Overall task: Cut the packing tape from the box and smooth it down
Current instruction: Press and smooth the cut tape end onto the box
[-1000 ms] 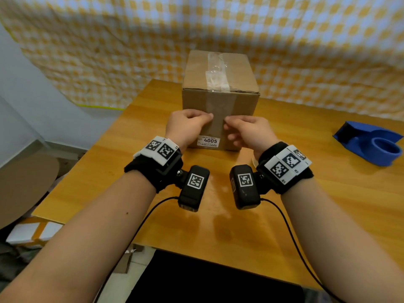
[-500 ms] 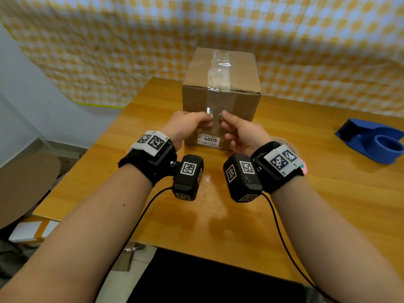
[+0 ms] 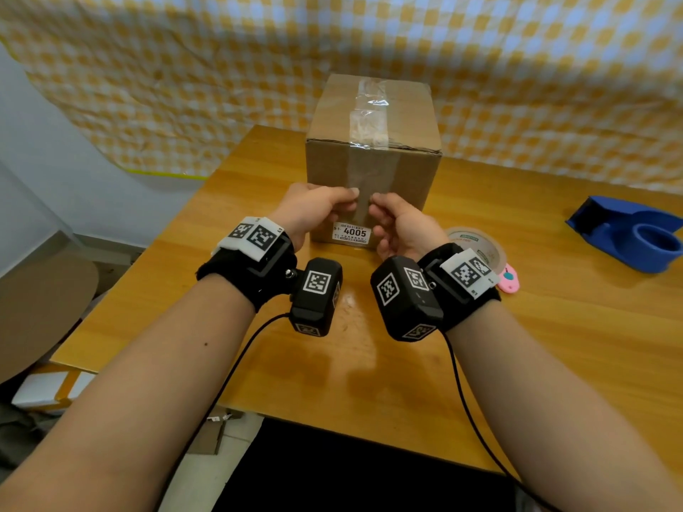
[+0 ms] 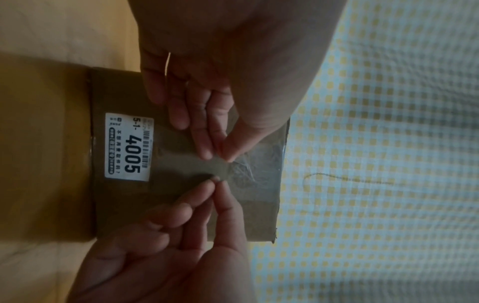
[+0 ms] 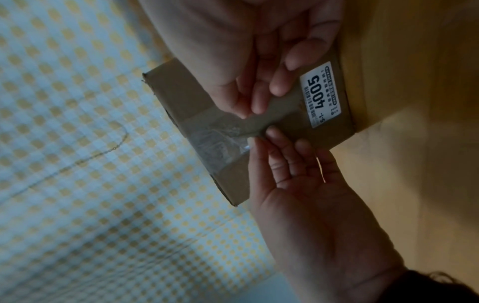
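A brown cardboard box with a white 4005 label stands on the wooden table. Clear packing tape runs wrinkled over its top and down the front face. Both hands are at the middle of that front face, just above the label. My left hand has thumb and forefinger pinched on the left side of the tape's lower end. My right hand pinches its right side. In the wrist views the two pinches, left hand and right hand, sit a finger's width apart.
A roll of tape and a small pink cutter lie on the table just behind my right wrist. A blue tape dispenser sits at the far right. A yellow checked cloth hangs behind the box.
My right wrist has rolled outward and shifted left, uncovering the tape roll and pink cutter. Both hands stay at the same spot on the box front, fingertips close together.
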